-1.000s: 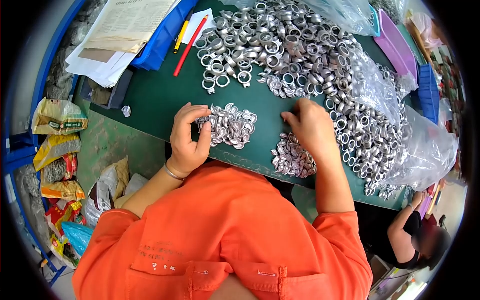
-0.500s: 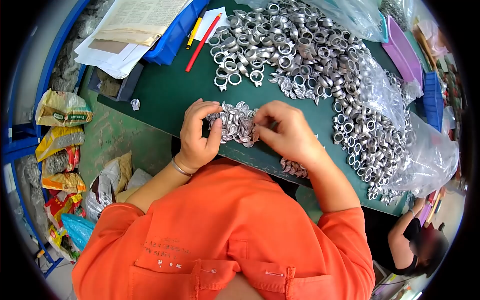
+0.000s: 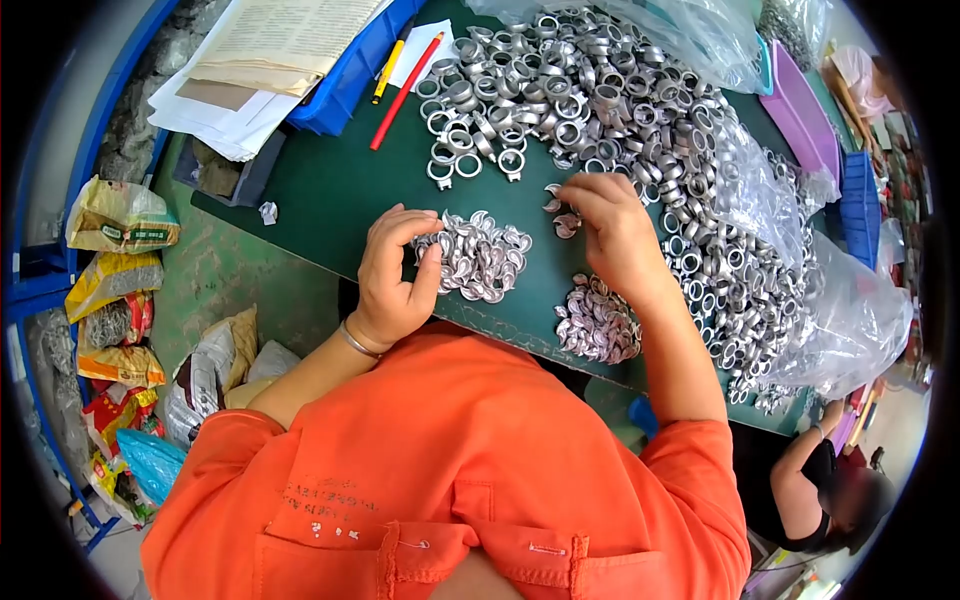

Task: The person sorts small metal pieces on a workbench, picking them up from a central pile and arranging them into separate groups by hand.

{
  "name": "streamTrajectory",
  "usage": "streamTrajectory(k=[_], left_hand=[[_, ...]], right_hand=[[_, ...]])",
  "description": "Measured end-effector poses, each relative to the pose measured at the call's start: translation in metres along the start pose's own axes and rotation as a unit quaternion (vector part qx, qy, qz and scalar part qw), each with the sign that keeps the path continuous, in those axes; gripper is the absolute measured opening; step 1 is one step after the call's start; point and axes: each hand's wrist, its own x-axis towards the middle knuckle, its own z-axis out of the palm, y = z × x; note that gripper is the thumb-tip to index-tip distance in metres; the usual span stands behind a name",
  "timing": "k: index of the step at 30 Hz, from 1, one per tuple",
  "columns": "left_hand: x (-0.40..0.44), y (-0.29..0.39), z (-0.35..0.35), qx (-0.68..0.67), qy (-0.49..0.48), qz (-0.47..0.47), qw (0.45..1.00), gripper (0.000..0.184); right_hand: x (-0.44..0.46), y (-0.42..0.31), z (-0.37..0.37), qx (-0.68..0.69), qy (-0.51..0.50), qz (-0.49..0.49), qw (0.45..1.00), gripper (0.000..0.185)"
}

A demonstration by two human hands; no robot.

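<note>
A pile of small, curved, leaf-like metal pieces point(image 3: 485, 262) lies on the green tabletop near its front edge. My left hand point(image 3: 393, 270) rests at the pile's left side, thumb and fingers apart and curved around its edge. To the right, my right hand point(image 3: 618, 232) is over the table with its fingers bent down on a few loose curved metal pieces point(image 3: 566, 225). Its fingertips are partly hidden. Below that hand is a second heap of similar pieces point(image 3: 598, 320), pinkish silver in tone.
Many metal rings point(image 3: 600, 90) spread across the back and right, partly under clear plastic bags point(image 3: 850, 320). A red pencil point(image 3: 407, 92), a yellow pencil point(image 3: 390, 70) and a blue tray point(image 3: 350, 85) with papers are back left. Another person point(image 3: 815, 490) sits at right.
My right hand has moved from the pile beside my left hand to the right and away from me, onto loose pieces near the rings. My left hand stays almost in place.
</note>
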Motion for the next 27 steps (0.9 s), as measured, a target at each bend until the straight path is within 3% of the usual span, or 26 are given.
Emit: streamTrajectory(k=[2,5,12,16,18,19,21,22,24,26,27], left_hand=[[0.000,0.000,0.000,-0.002,-0.001,-0.002,1.000,0.032],[0.000,-0.001,0.000,0.000,-0.001,-0.001,1.000,0.031],[-0.001,0.000,0.000,0.001,0.001,0.000,1.000,0.032],[0.000,-0.001,0.000,0.005,0.003,0.001,1.000,0.032],[-0.001,-0.001,0.001,0.004,0.000,-0.003,1.000,0.031],[-0.001,-0.001,0.001,0.003,0.006,-0.002,1.000,0.029],[0.000,-0.001,0.002,0.000,0.010,-0.002,1.000,0.027],[0.001,0.000,0.002,0.003,0.008,-0.003,1.000,0.027],[0.000,-0.001,0.002,0.006,0.007,-0.004,1.000,0.027],[0.000,-0.001,0.002,0.004,0.011,-0.001,1.000,0.027],[0.000,-0.001,0.001,0.005,0.011,0.001,1.000,0.027]], right_hand=[[-0.004,0.006,0.002,0.012,-0.023,-0.019,0.999,0.035],[-0.001,0.007,0.006,0.049,0.023,0.037,0.998,0.033],[0.015,0.014,0.013,0.020,-0.014,-0.036,0.999,0.021],[0.007,0.009,-0.014,0.110,-0.003,0.065,0.992,0.005],[-0.005,0.014,-0.040,0.121,-0.130,0.074,0.981,0.006],[-0.013,0.014,-0.049,0.122,-0.131,0.077,0.981,0.006],[-0.024,0.014,-0.059,0.126,-0.334,0.095,0.929,0.011],[-0.026,0.014,-0.057,0.125,-0.335,0.097,0.929,0.011],[-0.026,0.012,-0.046,0.083,-0.218,0.045,0.971,0.013],[-0.014,-0.003,-0.032,0.068,-0.157,0.063,0.983,0.013],[-0.012,-0.004,-0.017,0.026,-0.070,0.097,0.993,0.014]])
